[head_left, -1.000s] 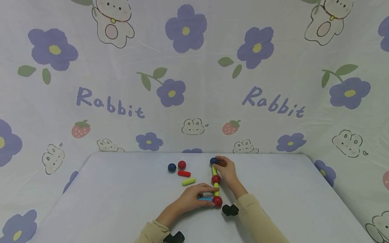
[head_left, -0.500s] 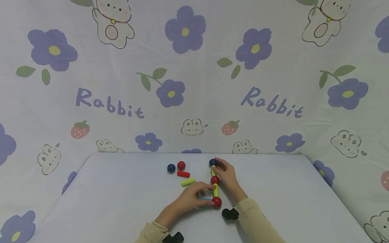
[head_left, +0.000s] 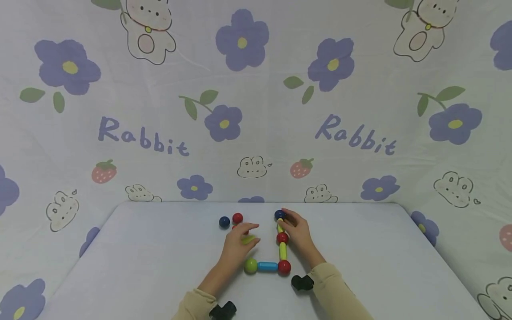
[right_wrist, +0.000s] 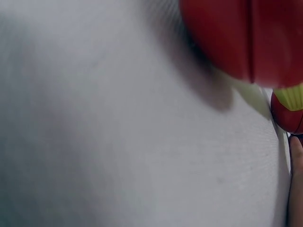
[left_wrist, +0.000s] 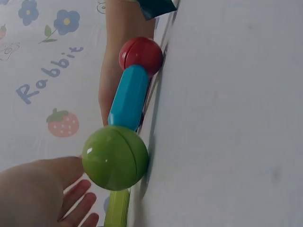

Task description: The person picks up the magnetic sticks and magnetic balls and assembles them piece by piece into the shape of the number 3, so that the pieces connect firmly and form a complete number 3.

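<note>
An L-shaped chain of balls and rods lies on the white table. A green ball [head_left: 251,266] joins a blue rod [head_left: 267,266], which meets a red ball [head_left: 284,267]. From there a yellow rod [head_left: 283,251], a second red ball [head_left: 282,238] and another yellow rod run away to a dark blue ball [head_left: 279,214]. My right hand [head_left: 299,231] pinches the chain at this blue ball. My left hand [head_left: 235,249] is apart from the chain, thumb and fingers spread around a loose yellow-green rod [head_left: 249,239]; whether they touch it is unclear.
A loose dark blue ball [head_left: 224,222] and a loose red ball [head_left: 238,218] lie beyond my left hand. A red rod there is mostly hidden by its fingers. Behind the table [head_left: 160,258] hangs a cloth [head_left: 272,111] printed with flowers and rabbits.
My left hand has let go of the chain near its corner and moved left and away to the loose yellow-green rod, uncovering the green ball and blue rod. The right hand stays at the dark blue ball.
</note>
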`<state>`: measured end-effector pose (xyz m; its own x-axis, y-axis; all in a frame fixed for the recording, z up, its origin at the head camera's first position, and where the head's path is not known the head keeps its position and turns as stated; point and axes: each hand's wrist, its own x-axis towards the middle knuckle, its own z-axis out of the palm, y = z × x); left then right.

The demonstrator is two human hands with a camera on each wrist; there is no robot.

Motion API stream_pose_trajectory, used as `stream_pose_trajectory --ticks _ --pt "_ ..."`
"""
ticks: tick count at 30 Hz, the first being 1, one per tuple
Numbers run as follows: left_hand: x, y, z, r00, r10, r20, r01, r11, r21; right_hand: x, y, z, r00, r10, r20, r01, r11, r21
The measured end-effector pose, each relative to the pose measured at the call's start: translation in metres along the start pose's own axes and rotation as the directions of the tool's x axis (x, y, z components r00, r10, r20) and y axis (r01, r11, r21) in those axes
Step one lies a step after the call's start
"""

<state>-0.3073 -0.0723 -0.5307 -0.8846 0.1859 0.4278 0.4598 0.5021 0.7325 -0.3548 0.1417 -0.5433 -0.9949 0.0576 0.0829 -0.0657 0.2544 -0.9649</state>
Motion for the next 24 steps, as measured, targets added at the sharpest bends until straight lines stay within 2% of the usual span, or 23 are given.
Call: stream_pose_trajectory --ticks 5,9,16,24 --pt "-0.001 -0.005 -0.005 0.998 -0.009 -0.063 0.008 1.0 -0.009 0.0 0.001 0.0 1.0 -0.008 0.005 0.007 1.0 0.016" --pt "-0.002 -0.006 -0.006 0.998 -0.02 -0.057 0.019 1.0 -0.007 0.0 0.003 -0.001 1.0 -0.014 0.008 0.014 1.0 0.019" --pt "-0.003 -0.011 -0.003 0.997 -0.079 -0.015 0.079 0.997 0.004 -0.001 0.001 -0.001 0.999 -0.037 0.028 0.037 0.999 0.017" --pt "-0.003 -0.015 -0.002 0.996 -0.086 -0.014 0.087 0.996 0.013 -0.016 -0.026 -0.002 0.999 -0.033 0.037 0.033 0.999 0.003"
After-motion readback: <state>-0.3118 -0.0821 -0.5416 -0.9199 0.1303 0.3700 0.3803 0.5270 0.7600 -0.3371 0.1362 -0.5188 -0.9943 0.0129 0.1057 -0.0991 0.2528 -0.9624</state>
